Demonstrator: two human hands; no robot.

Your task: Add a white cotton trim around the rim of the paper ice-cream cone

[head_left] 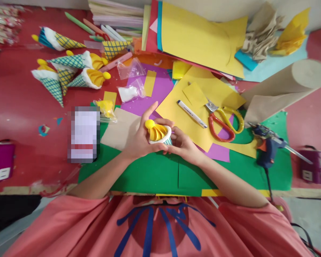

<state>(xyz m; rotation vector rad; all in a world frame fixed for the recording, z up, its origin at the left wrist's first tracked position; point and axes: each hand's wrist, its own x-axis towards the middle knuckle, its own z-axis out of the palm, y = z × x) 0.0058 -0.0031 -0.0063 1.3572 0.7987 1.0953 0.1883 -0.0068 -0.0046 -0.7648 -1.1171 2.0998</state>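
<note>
A paper ice cream cone (158,132) with yellow swirled folds, a yellow ball tip, a white fluffy rim and a teal checked cone is held between both hands, tilted with its swirl toward the left. My left hand (139,139) wraps round the swirl and rim, its index finger stretched up. On the other side my right hand (186,146) grips the checked cone part, most of which its fingers hide. Green sheet (149,175) lies beneath the hands. Right of them a white marker (192,114) and red-and-yellow scissors (222,123) rest on yellow sheet (171,103).
Several finished paper cones (50,82) lie at the left, above a blurred phone-like rectangle (84,135). At the right are a blue glue gun (269,150) with its cord and a brown paper roll (283,85). Stacked coloured sheets (200,35) fill the back.
</note>
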